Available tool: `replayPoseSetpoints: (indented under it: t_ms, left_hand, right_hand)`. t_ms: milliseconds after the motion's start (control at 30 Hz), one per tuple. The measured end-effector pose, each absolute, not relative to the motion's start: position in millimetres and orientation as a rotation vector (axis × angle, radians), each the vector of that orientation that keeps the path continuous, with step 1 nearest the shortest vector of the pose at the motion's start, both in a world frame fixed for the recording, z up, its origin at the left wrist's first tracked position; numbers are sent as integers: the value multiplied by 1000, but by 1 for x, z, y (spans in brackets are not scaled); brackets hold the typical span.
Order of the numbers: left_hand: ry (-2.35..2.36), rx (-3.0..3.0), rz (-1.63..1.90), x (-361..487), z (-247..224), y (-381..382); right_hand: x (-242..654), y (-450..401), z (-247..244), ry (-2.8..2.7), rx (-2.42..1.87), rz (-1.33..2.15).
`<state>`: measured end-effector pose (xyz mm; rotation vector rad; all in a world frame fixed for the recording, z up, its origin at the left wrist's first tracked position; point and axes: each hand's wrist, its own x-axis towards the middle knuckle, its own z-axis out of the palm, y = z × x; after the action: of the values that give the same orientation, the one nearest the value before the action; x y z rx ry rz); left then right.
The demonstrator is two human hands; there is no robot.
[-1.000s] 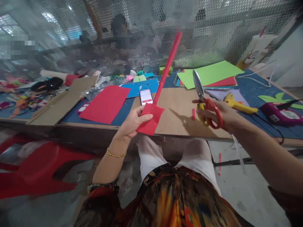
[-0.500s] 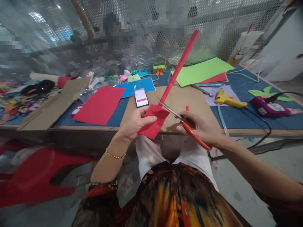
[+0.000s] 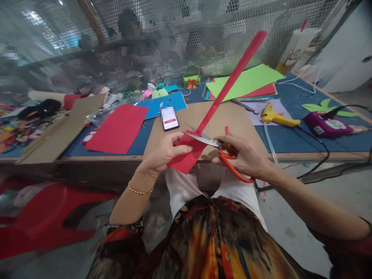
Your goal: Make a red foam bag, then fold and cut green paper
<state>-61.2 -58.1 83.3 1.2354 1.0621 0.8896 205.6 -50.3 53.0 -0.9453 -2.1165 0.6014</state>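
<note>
My left hand [image 3: 167,151] pinches a piece of red paper [image 3: 187,157] between thumb and fingers, just over the table's front edge. From the paper's upper end a long narrow red strip [image 3: 229,85] sticks up and away to the right. My right hand [image 3: 244,155] is wrapped round the orange handles of a pair of scissors [image 3: 206,140]. Their blades are parted, one above and one partly behind the paper, near the base of the strip. Beneath both hands lies a sheet of brown cardboard [image 3: 247,130]; a small red scrap [image 3: 227,131] rests on it.
A phone [image 3: 169,117] lies on the cardboard's far left. Red sheet [image 3: 120,130] and cardboard strip [image 3: 62,130] are to the left. At the right are a yellow glue gun [image 3: 279,116], its cable and a purple box [image 3: 328,124]. Green sheets [image 3: 252,81] and a small green basket [image 3: 191,79] sit behind.
The scissors have moved left across the paper, and their blades have opened wider. The long strip leans farther to the right. The whole view has shifted slightly.
</note>
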Motion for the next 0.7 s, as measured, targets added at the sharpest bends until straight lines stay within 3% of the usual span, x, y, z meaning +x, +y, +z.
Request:
replayPoseSetpoints:
  t_ms: [233,700]
  left_hand:
    - [1070,1209,866,-64,83,-58]
    - [1073,1187,855,-56,91,-62]
  right_hand:
    - [210,-50,53,-2154,-909,575]
    - [209,-57,35,-2172,-1018,-72]
